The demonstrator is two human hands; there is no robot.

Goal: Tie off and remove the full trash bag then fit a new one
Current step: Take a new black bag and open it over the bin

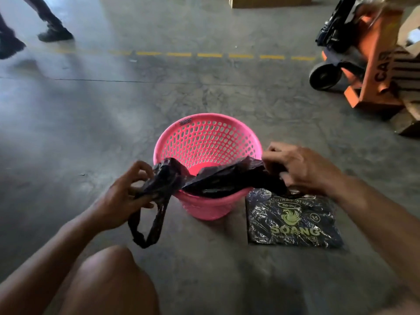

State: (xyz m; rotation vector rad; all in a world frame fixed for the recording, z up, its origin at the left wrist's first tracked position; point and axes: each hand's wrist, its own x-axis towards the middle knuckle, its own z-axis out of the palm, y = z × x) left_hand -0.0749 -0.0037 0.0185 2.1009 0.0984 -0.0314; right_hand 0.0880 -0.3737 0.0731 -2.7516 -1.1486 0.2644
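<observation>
Basket (208, 142) stands on floor (113, 114), centre frame. Bag (227, 180) stretched across its near rim, left hand (123, 196) at the left end, right hand (300, 167) at the right. Bag pack (293, 221) on floor just right of basket. Pallet jack (354, 55) upper right; walker's feet (34, 35) upper left.

a warehouse floor: polished concrete floor (204, 92) with a dashed yellow lane line (209, 55), an orange pallet jack (363, 71) and stacked cardboard boxes (409, 119).
</observation>
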